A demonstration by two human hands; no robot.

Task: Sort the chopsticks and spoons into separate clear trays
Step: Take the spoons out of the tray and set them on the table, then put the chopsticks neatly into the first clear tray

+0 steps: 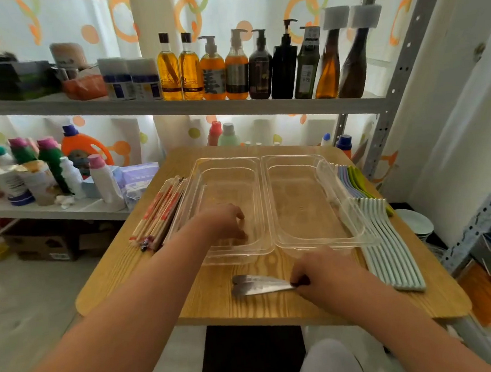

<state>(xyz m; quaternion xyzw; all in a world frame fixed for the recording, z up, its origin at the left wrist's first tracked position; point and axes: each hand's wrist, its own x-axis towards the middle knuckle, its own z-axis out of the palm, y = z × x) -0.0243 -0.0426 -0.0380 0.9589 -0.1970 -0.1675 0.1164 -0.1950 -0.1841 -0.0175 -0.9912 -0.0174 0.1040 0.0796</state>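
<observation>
The sorting looked barely begun. The right hand (325, 276) pinched the handles of two metal spoons (255, 285), which lay flat on the surface (134, 282) just in front of the left tray (225, 169) and right tray (292, 158). The left hand (226, 224) sat inside the left tray with its fingers curled; I couldn't tell whether it gripped anything. Wrapped chopsticks (158, 213) lay beside the left tray and pale spoons (390, 248) beside the right. Next, I'd guess, the pair needed lifting level over a tray rim.
</observation>
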